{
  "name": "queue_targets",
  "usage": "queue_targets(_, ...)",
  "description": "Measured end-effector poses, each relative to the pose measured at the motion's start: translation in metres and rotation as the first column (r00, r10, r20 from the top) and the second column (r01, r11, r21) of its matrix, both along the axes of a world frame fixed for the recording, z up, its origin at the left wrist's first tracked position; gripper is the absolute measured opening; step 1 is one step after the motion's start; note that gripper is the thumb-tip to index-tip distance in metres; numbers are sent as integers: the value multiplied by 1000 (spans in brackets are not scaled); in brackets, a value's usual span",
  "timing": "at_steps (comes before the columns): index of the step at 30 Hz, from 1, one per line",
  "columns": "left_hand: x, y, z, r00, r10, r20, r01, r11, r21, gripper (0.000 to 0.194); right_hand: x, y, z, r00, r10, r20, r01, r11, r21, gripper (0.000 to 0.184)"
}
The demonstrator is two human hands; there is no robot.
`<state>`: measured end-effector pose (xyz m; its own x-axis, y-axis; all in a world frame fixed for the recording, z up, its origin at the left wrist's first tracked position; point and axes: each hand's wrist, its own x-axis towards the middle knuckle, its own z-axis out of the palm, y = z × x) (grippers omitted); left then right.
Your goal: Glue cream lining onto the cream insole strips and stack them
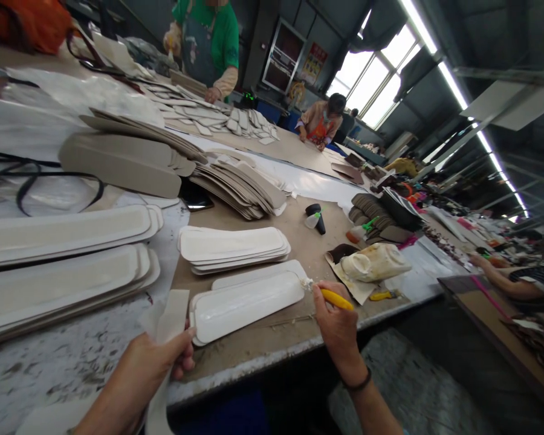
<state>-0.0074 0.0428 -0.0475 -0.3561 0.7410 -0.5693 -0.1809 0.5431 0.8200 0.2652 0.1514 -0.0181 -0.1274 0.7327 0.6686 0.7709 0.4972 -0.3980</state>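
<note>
My right hand [338, 323] is closed round a yellow-handled glue brush [336, 299]. Its whitish, clotted tip lies at the right end of a long white panel with rounded corners [249, 305], whose top looks wet and shiny. That panel rests on others like it at the table's near edge. In my left hand [163, 356], thumb and fingers pinch a pale strip [174, 311] that hangs down past the wrist. The left fingertips are beside the left end of the white panel. Just behind lies another stack of white panels [233, 246].
Stacks of long panels [63, 275] lie on the left, with grey-brown pieces [236, 184] behind. A glue-crusted container [374, 263], a yellow-handled tool [383, 295] and small bottles [361, 231] stand to the right. Across the table a person in green [208, 48] handles pieces.
</note>
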Motion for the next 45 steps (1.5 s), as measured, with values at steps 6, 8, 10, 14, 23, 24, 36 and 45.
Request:
queue_targets(6, -2, -12, 29, 992, -124, 38, 121, 991, 62, 47, -38, -22, 24, 963, 172, -209, -217, 953, -213, 20)
queue_targets(8, 3, -14, 40, 964, -198, 177, 186, 979, 82, 46, -60, -30, 28, 906, 221, -360, -358, 855, -376, 26)
queue_targets(10, 10, -14, 48, 942, -226, 250, 206, 973, 105, 42, -83, -39, 30, 837, 233, -495, -497, 701, -512, 30)
queue_targets(14, 20, -16, 50, 928, -223, 298, 182, 970, 161, 35, -121, -52, 25, 722, 113, -682, -681, 291, -672, 36)
queue_targets(23, 19, -22, 49, 890, -176, 422, 133, 983, 129, 40, -127, -57, 15, 733, 62, -677, -666, 267, -697, 38)
queue_targets(24, 19, -21, 48, 886, -137, 442, 98, 989, 112, 43, -127, -56, 15, 745, 45, -666, -647, 296, -703, 37)
queue_targets(36, 34, -9, 44, 872, 168, 459, -212, 976, 45, 59, -124, -55, -4, 709, -48, -704, -634, 394, -665, 41)
queue_targets(45, 45, -7, 31, 888, 182, 422, -224, 973, 50, 60, -123, -55, -10, 725, -57, -686, -589, 465, -661, 38)
